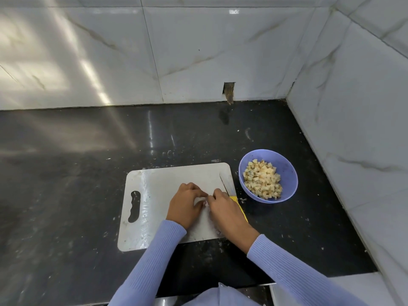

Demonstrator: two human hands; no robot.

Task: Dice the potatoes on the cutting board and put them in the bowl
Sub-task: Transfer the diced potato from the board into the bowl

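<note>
On cutting board (159,186): left hand (185,206) and right hand (223,208) meet, fingers curled, grip unclear. Knife (225,184) beside right hand. Diced potatoes (262,180) fill bowl (289,173) on bench (66,173).

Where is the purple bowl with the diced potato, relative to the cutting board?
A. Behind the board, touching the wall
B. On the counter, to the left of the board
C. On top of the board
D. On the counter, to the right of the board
D: the purple bowl of diced potato stands on the dark counter, just off the right edge of the cutting board.
</note>
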